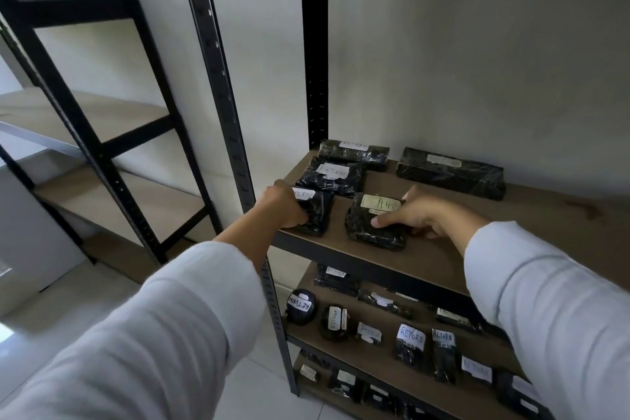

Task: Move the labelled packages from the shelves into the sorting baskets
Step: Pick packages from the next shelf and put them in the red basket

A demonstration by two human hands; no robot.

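Observation:
Several black-wrapped packages with white RETURN labels lie on a brown shelf (443, 249). My left hand (284, 204) grips the front left package (317, 211) at the shelf's front corner. My right hand (426, 215) lies on the front middle package (371, 225), thumb on top and fingers around its right side. Behind them sit a labelled package (332, 176), a narrower one (354, 151) at the back, and a long package (450, 172) at the back right. No sorting basket is in view.
Lower shelves (375, 355) hold several more labelled black packages. Black steel uprights (218, 78) frame the rack. A second rack (102, 133) with bare boards stands to the left. Pale floor tiles (102, 300) lie below.

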